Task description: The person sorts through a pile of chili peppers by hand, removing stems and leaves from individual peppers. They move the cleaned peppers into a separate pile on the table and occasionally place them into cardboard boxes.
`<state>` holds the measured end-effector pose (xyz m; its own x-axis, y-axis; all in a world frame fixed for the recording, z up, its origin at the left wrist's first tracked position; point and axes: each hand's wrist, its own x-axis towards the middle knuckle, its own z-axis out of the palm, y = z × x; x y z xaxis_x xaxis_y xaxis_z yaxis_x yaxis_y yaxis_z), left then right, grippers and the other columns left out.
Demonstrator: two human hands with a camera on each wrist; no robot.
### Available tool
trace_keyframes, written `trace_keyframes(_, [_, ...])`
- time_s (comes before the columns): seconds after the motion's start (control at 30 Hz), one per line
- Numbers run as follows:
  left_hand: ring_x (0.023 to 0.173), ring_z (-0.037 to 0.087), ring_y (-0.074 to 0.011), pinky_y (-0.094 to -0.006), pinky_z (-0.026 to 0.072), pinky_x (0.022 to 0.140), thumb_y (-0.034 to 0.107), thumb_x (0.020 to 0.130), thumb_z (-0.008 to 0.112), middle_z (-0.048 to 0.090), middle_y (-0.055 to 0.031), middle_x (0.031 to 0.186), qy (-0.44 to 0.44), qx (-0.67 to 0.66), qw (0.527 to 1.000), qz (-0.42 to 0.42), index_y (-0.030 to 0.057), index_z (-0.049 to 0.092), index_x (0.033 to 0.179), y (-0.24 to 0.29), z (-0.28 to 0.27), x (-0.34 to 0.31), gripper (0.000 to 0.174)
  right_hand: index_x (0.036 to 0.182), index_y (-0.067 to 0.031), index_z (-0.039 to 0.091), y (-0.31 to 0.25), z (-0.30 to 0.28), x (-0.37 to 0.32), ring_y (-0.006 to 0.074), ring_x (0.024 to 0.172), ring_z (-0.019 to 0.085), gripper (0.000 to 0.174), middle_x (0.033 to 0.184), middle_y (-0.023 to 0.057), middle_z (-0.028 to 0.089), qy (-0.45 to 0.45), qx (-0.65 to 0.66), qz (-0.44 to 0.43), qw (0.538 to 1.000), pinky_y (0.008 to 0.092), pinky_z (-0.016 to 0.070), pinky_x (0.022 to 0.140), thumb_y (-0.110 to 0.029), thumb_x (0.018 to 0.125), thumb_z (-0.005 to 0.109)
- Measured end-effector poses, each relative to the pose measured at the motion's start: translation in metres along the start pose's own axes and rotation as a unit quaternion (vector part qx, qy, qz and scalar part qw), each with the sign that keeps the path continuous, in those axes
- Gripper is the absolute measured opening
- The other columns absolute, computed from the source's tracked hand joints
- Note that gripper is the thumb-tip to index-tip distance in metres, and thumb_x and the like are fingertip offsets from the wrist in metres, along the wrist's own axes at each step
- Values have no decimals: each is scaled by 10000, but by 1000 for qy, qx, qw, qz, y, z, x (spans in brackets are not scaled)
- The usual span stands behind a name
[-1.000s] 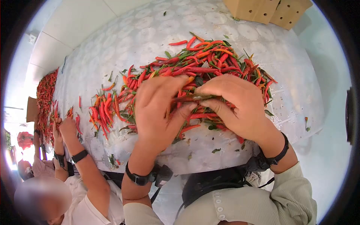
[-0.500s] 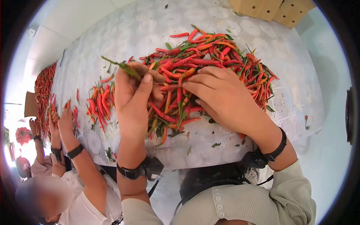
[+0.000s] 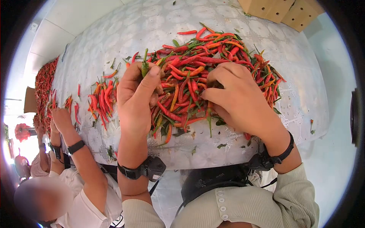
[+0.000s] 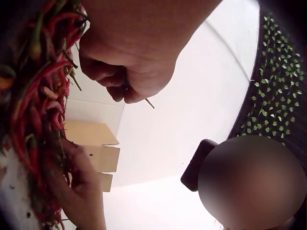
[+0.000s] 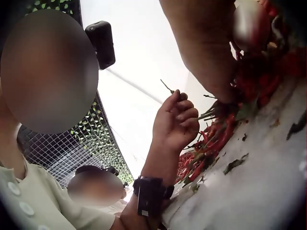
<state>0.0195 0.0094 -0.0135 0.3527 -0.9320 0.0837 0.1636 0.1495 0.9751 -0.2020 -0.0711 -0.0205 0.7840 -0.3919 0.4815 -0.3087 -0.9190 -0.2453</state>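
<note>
At the pile's left edge, my left hand (image 3: 133,108) is raised and pinches a green chili pepper (image 3: 145,69) between thumb and fingers. The pepper's thin stem points up, and in the right wrist view it sticks out above the thumb. My right hand (image 3: 243,102) reaches palm down into the middle of the chili pile (image 3: 182,68). Its fingers curl in around a chili pepper (image 3: 209,110), whose green stem hangs toward the table edge; the fingertips are partly hidden. Most of the pile is red, with some orange peppers and dark leaves.
A smaller bunch of red chilies (image 3: 102,100) lies to the left on the pale patterned tablecloth (image 3: 121,38). Farther left, another person's hand (image 3: 62,119) works near a big chili heap (image 3: 45,83). Cardboard boxes (image 3: 273,10) stand at the far right corner. Loose leaves dot the cloth.
My hands, together over the pile a second ago, have parted. The left moved left with the green pepper, whose stem has turned upright. The right hand's fingers have curled into the pile.
</note>
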Motion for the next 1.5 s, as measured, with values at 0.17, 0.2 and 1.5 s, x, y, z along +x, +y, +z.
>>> trace_keyframes(0.17, [626,486,-31,-178,345,491,132,985,611,601,-6,841,-9,-19,1000,-19,37,628,1073,2,2,0,131,1012,-68,711,4,-15,2,224,921,644,197,911,89,669,104,117,102,982,355,502,802,-119,822,712])
trace_keyframes(0.2, [617,470,-26,-182,339,506,147,978,630,598,8,823,-13,-12,1000,-24,41,628,1062,6,7,-2,135,1032,-56,708,-1,-15,3,204,897,655,192,920,88,678,141,190,149,960,329,506,778,-122,851,705])
trace_keyframes(1.5, [583,507,-38,-202,379,526,45,838,730,612,25,756,-112,267,955,63,32,675,976,2,18,-7,150,1220,-50,590,22,-19,-4,171,835,609,388,908,59,669,261,68,257,928,310,485,786,-86,847,693])
